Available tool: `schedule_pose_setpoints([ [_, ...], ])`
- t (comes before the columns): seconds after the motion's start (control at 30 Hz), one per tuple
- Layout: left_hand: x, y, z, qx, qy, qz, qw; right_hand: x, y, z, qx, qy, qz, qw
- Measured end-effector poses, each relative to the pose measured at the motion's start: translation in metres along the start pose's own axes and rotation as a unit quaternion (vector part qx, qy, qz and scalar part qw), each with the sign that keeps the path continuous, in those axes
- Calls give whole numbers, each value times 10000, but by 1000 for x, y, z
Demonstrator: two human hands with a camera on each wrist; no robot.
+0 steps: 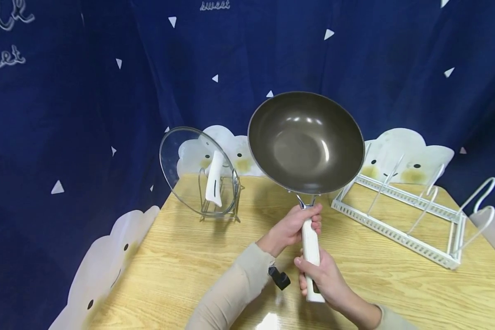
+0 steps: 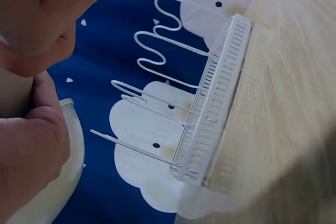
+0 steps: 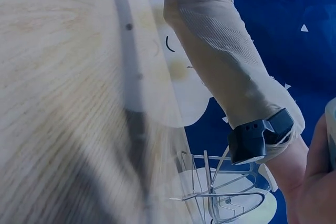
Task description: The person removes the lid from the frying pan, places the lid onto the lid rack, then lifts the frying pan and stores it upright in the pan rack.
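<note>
A deep wok [image 1: 307,142] with a dark brown inside is held up over the table, its open side turned toward me. Its white handle [image 1: 310,245] points down at me. My left hand [image 1: 293,225] grips the handle close to the pan, thumb across it. Lower down, near the handle's end, my right hand [image 1: 322,277] grips it too. In the left wrist view, fingers [image 2: 31,145] wrap the handle, and part of the wok's pale outside [image 2: 71,166] shows behind. The right wrist view catches only the edge of a hand [image 3: 317,192].
A glass lid [image 1: 181,169] with a white handle leans in a small wire stand [image 1: 208,214] at the back left. On the right lies a white rack [image 1: 396,229] with upright wire dividers. The wooden table [image 1: 169,270] meets a blue curtain [image 1: 86,114] behind.
</note>
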State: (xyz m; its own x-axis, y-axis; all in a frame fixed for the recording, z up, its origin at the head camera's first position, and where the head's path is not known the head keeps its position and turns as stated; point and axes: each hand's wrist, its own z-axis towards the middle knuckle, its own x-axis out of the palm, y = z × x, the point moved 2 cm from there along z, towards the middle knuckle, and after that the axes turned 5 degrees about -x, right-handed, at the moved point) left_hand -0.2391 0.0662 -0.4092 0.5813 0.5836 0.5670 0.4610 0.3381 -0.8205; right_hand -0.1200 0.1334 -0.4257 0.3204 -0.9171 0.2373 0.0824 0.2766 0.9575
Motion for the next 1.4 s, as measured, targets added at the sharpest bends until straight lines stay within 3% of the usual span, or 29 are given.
schedule_pose_setpoints([
  [0.23,5,-8,3,264,-312,477,9980,-2,5,4,208,-191,-218,9994],
  [0.53,11,-19,4,465,-927,744,9918,-1,14,12,672,-824,-1092,9883],
  [0.73,14,-21,10,628,-1338,1521,9772,-5,14,18,1135,-1211,-966,9814],
  [0.87,16,-20,14,631,-1501,1892,9683,-9,11,19,1211,-1518,-1002,9758],
  [1.1,19,-19,18,293,-1428,2500,9572,-13,2,16,909,-1779,-961,9751],
  [1.4,26,-23,23,191,-835,3453,9346,-19,1,10,363,-1459,-810,9853],
])
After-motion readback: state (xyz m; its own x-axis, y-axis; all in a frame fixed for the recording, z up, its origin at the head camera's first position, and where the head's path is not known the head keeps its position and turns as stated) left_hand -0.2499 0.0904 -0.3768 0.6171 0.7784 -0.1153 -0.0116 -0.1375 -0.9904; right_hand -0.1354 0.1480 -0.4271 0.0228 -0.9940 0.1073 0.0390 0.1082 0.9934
